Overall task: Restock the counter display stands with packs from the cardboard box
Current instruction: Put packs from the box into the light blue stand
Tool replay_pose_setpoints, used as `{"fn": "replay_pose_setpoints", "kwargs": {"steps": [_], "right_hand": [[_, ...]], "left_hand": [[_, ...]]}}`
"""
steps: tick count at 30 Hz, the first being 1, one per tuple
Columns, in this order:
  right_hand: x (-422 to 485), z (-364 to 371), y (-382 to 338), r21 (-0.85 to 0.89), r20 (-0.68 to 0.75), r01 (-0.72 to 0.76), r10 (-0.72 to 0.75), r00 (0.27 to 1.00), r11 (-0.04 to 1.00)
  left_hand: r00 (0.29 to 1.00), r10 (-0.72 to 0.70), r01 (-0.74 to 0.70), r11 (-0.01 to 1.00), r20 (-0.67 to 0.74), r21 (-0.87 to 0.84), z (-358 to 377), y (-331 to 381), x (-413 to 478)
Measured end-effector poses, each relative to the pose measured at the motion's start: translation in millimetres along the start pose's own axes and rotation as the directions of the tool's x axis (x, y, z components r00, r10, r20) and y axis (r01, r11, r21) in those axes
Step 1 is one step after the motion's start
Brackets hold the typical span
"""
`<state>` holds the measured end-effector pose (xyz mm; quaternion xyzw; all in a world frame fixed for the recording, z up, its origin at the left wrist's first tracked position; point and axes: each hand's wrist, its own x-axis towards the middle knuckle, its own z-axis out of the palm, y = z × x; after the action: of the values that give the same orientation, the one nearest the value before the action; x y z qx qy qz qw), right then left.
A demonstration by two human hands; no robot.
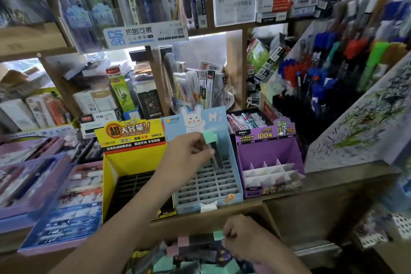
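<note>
The left hand (189, 151) pinches a slim clear pack with a mint-green cap (214, 148), cap up, long axis near upright and leaning slightly, directly above the empty grid slots of the pale blue rabbit-printed display stand (209, 184). The slots lie straight below its lower end. The right hand (242, 238) closes on another mint-capped pack (219, 235) in the cardboard box (270, 222) below the surface.

A wooden counter (329, 187) carries three display stands side by side: a yellow stand (124, 162) on the left, a light blue stand (231, 184) with a gridded tray just beside it, and a purple stand (266, 158) with white dividers. Flat pen trays (60, 227) lie left of the yellow stand.
</note>
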<state>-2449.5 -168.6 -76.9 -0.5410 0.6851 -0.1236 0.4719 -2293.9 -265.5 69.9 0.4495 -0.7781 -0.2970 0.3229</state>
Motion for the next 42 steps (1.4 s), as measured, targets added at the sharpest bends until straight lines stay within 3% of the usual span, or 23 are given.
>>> {"fn": "replay_pose_setpoints", "kwargs": {"steps": [9, 22, 33, 38, 42], "right_hand": [[3.2, -3.1, 5.7, -0.007, 0.028, 0.039, -0.039, 0.999, 0.999], [3.8, -3.8, 6.9, 0.039, 0.037, 0.019, -0.020, 0.999, 0.999], [4.7, -2.1, 8.8, 0.012, 0.030, 0.045, -0.045, 0.999, 0.999], [4.0, -2.1, 7.7, 0.010, 0.027, 0.051, -0.051, 0.998, 0.999], [2.0, -3.3, 6.3, 0.010, 0.040, 0.054, -0.054, 0.998, 0.998]], "left_hand": [[0.999, 0.005, 0.008, 0.965, -0.050, 0.263, 28.7, 9.2, 36.1], [0.995, 0.029, 0.003, 0.953, -0.100, 0.303, 40.6, -6.3, 47.1], [0.989, -0.146, 0.146, 0.989, -0.019, 0.019, 31.2, 1.2, 41.8], [0.992, -0.110, 0.124, 0.957, 0.068, -0.263, 28.2, -5.1, 44.5], [0.989, -0.129, 0.146, 0.941, 0.076, -0.307, 26.4, -8.8, 47.7]]}}
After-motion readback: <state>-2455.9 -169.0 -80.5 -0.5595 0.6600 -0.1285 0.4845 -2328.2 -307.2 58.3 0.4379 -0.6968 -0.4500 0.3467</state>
